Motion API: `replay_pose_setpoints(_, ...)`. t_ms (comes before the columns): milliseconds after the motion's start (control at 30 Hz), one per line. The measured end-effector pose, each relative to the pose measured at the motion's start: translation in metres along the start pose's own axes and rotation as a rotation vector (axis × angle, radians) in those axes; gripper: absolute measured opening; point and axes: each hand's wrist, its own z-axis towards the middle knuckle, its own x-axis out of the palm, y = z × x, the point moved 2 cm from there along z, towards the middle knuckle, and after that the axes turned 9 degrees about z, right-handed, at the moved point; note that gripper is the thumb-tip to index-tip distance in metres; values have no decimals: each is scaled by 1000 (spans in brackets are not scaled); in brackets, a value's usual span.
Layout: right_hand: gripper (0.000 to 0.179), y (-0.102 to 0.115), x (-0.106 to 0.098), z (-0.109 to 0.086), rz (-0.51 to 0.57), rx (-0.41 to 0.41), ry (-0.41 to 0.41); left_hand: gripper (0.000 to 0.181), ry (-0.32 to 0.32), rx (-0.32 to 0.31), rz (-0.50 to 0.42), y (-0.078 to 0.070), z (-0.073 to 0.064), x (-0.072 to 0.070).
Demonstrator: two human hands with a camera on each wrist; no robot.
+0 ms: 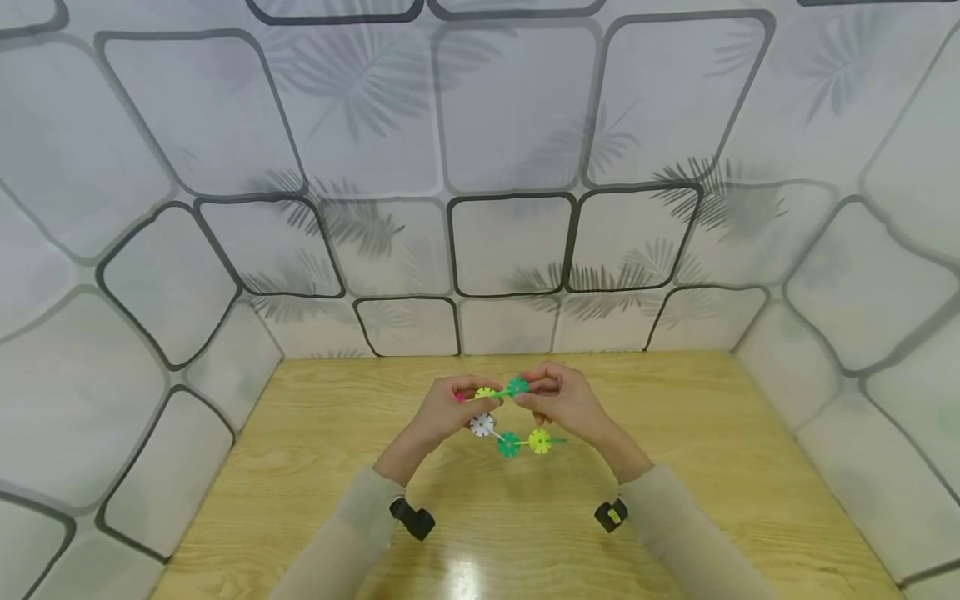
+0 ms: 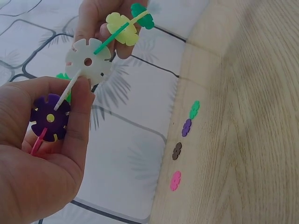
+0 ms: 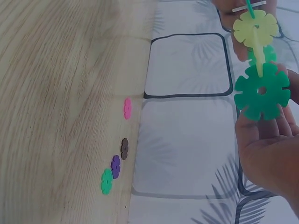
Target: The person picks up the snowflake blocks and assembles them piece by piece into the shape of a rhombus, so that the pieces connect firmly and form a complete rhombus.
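A chain of slotted plastic snowflake discs hangs between my two hands. With thumb and fingers my left hand (image 1: 450, 410) grips one end part of it, next to a yellow-green disc (image 1: 486, 392). In the left wrist view a purple disc (image 2: 49, 117) lies within that hand's curled fingers, and a white disc (image 2: 88, 61) sticks out beyond the fingertips. My right hand (image 1: 562, 398) pinches a green disc (image 1: 517, 386) joined to the yellow-green one. The chain's lower run droops below the hands, with another green disc (image 1: 508, 444) and a yellow disc (image 1: 539, 441).
Several loose discs lie in a row on the wooden table (image 1: 315, 500) near its edge by the patterned cloth: pink (image 3: 127, 108), brown (image 3: 124, 149), purple (image 3: 115, 167) and green (image 3: 107, 181). Patterned cloth walls (image 1: 510, 250) enclose the table at the back and both sides.
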Motion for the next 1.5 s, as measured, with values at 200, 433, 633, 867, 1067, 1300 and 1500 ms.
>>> replay_pose_setpoints(200,33,-1,3,1,20,-6,-12,25,-12,-1,-3,0,-1,0)
replay_pose_setpoints(433,32,0,5,2,35,1,-38,28,3,8,-1,0,-1,-2)
replay_pose_setpoints(633,30,-1,8,4,42,-14,-42,27,3,12,-2,0,-2,-3)
replay_pose_setpoints(867,28,0,10,5,40,-11,-30,28,-2,7,1,-2,-3,-2)
replay_pose_setpoints(1067,32,6,5,-1,1,-5,-8,33,2,-10,-41,-3,-2,5)
replay_pose_setpoints(1300,34,3,-4,-3,-55,-40,-4,40,89,-38,-149,1,-2,14)
replay_pose_setpoints(1500,35,-3,-5,0,-92,-77,35,40,95,11,-129,-1,-2,16)
